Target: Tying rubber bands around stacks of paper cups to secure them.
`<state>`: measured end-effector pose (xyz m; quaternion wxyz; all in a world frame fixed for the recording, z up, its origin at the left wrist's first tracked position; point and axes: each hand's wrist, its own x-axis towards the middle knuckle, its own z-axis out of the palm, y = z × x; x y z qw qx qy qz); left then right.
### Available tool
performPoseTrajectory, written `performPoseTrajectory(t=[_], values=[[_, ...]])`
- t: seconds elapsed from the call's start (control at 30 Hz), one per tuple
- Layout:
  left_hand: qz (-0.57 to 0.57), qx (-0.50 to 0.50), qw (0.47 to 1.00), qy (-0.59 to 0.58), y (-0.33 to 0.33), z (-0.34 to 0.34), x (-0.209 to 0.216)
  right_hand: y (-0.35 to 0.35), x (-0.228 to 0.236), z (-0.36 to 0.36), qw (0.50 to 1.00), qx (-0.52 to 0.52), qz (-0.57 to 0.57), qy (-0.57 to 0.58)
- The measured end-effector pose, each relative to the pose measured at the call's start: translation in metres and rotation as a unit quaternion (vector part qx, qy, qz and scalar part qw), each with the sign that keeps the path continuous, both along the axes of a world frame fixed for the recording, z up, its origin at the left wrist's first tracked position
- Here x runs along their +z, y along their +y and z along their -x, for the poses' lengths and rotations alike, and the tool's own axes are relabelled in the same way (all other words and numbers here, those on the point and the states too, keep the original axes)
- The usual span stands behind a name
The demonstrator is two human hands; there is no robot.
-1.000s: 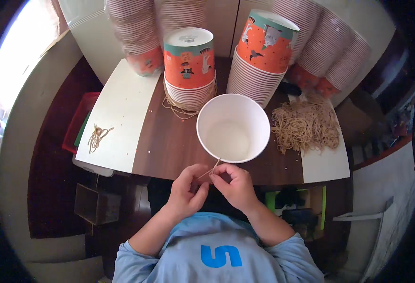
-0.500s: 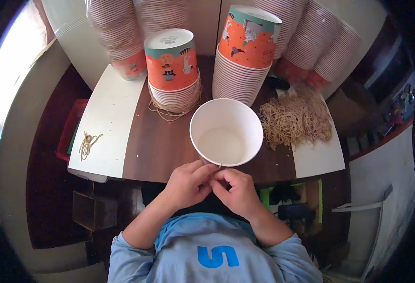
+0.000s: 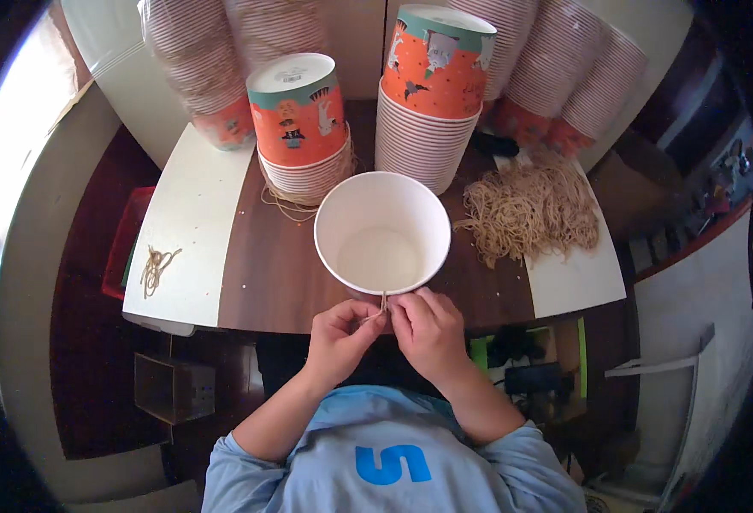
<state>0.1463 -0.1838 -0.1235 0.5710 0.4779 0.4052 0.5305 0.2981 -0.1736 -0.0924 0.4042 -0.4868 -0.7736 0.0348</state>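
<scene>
A white paper tub stands with its open mouth toward me near the table's front edge. A thin tan cord comes over its near rim. My left hand pinches the cord's end between thumb and fingertips, just below the rim. Close beside it, my right hand is closed at the same spot, its curled fingers against the cord and just under the rim. The fingers hide most of the cord and any knot in it.
Behind the tub stand two stacks of upside-down orange paper tubs, the left stack with cords looped round it and the taller right stack. A tangled heap of tan cord lies right; a small bunch lies left. Bagged tubs line the back.
The tub has shifted left and slightly away from me. My hands have drawn a little apart, and the cord now shows between them at the rim.
</scene>
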Motion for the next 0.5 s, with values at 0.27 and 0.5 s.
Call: performPoseTrajectory(t=[0.27,0.5], values=[[0.093,0.009,0.995,-0.037,-0.007,0.009,0.007,-0.001,-0.005,0.003,0.893,0.135,0.281,0.325],[0.045,0.048,0.998,0.021,-0.011,0.01,0.01,-0.004,-0.01,0.009,0.894,0.148,0.258,0.335]])
